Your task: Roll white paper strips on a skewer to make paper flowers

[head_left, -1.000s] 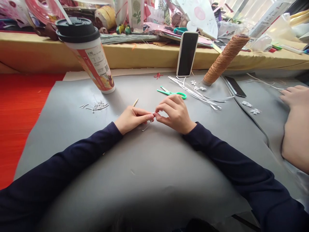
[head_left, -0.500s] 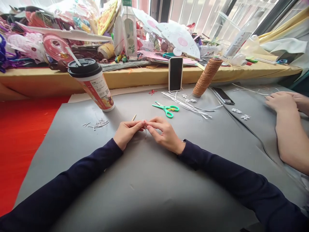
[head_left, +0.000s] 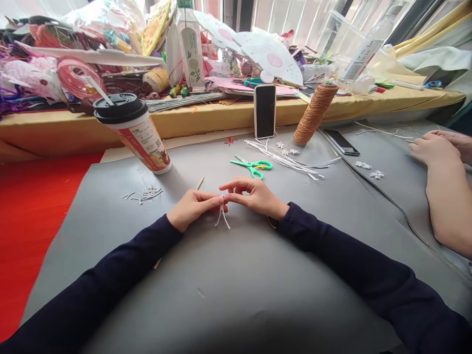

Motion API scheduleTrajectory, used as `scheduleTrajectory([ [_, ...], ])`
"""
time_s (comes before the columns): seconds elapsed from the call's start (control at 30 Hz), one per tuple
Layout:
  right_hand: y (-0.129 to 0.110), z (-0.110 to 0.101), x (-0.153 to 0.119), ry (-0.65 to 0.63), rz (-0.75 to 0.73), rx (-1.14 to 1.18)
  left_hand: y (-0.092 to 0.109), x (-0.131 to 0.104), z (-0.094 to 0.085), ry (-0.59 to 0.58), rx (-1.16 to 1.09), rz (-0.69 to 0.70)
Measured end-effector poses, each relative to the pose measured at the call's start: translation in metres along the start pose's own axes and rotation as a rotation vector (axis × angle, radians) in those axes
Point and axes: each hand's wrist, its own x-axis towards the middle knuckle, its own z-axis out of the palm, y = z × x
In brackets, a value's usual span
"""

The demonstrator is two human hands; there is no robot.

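Near the middle of the grey table (head_left: 206, 295), my left hand (head_left: 193, 207) pinches a small white cord piece (head_left: 221, 216) between thumb and fingers. Two loose ends of the cord hang below the fingertips. My right hand (head_left: 254, 197) meets it from the right, its thumb at the cord and its index finger lifted away. A thin wooden stick (head_left: 200, 183) lies under my left hand, partly hidden. Green scissors (head_left: 254, 166) rest behind my hands, with white strips (head_left: 287, 160) to their right. Short cord scraps (head_left: 149, 193) lie to the left.
A lidded cup (head_left: 142, 137) stands back left. Farther back are an upright phone (head_left: 264, 112), a brown twine spool (head_left: 315, 115) and a flat phone (head_left: 341, 142). White knotted flowers (head_left: 376, 175) lie near another person's arm (head_left: 444, 196). A cluttered ledge (head_left: 221, 109) runs behind.
The two cord ends now hang lower and apart in view. My right index finger has lifted off the pinch, and my hands appear slightly lower.
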Motion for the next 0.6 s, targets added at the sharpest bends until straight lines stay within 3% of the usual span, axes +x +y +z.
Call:
scheduleTrajectory([
  [0.17, 0.003, 0.0017, -0.0001, -0.09, -0.005, 0.07, 0.0006, 0.0013, -0.0026, -0.05, 0.067, -0.018],
  [0.33, 0.0044, 0.0013, 0.0022, -0.091, 0.01, 0.098, 0.0003, 0.0012, -0.0023, -0.066, 0.082, -0.016],
  [0.6, 0.0005, -0.0037, 0.0006, -0.116, -0.107, -0.075, 0.0021, -0.001, -0.0016, -0.159, 0.045, -0.016],
])
